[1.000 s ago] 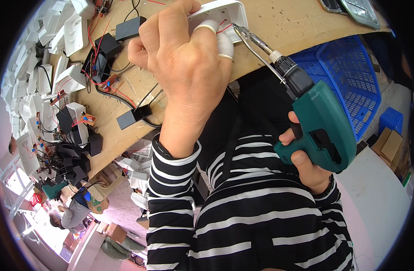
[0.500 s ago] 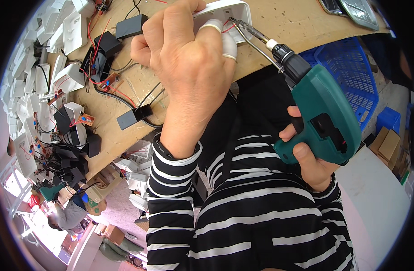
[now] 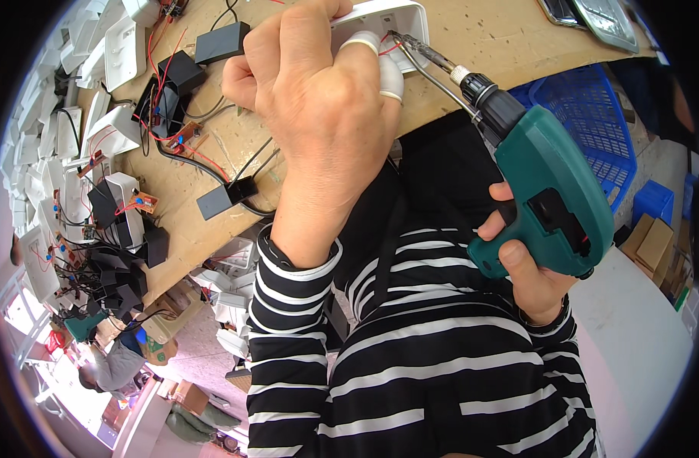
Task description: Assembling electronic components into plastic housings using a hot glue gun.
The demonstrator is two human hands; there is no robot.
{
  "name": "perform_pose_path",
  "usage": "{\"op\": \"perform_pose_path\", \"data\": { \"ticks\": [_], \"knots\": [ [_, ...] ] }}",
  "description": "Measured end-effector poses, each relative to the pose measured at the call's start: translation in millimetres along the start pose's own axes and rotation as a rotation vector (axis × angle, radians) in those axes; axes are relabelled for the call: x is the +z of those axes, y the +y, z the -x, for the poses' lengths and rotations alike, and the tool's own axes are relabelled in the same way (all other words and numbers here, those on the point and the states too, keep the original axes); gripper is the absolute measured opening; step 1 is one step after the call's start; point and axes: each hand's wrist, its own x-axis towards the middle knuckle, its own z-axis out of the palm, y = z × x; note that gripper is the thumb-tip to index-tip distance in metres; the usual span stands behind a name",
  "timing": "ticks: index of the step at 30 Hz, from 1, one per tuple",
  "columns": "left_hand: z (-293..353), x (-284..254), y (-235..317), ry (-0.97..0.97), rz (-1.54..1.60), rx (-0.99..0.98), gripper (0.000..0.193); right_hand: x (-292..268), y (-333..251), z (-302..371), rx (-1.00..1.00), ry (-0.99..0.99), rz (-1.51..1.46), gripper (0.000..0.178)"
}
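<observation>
My right hand is wrapped round the grip of a green soldering gun, whose solder feed tube runs beside the tip. The tip reaches into a white plastic casing and meets the end of a red wire there. Over the casing bends my left hand, closed, with white finger cots on two fingers pressed inside it. What those fingertips pinch is hidden behind the hand.
Black boxes with cables and small circuit boards lie left on the brown table. White casings pile up beyond them. A blue crate stands right, below the table edge. Another person works at lower left.
The soldering gun and my right hand have shifted very slightly right. The casing and my left hand have also edged right by a hair, with the tip still inside.
</observation>
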Motion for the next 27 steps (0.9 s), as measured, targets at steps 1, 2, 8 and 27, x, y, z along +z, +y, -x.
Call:
{"op": "perform_pose_path", "data": {
  "ticks": [1, 2, 8, 27],
  "knots": [
    [-6, -11, 12, -0.419, -0.375, -0.151, 0.012, -1, -1, 0, 0.001, 0.008, 0.007, 0.057],
    [-7, -12, 12, -0.419, -0.376, -0.152, 0.012, -1, -2, 0, 0.004, 0.005, 0.021, 0.057],
    [-2, -2, 0, -0.422, -0.378, -0.150, 0.011, -4, -6, -2, -0.046, -0.068, 0.095, 0.055],
    [-2, 1, 1, -0.061, -0.009, -0.012, 0.010, -4, -20, -1, 0.105, 0.031, 0.093, 0.042]
  ]
}}
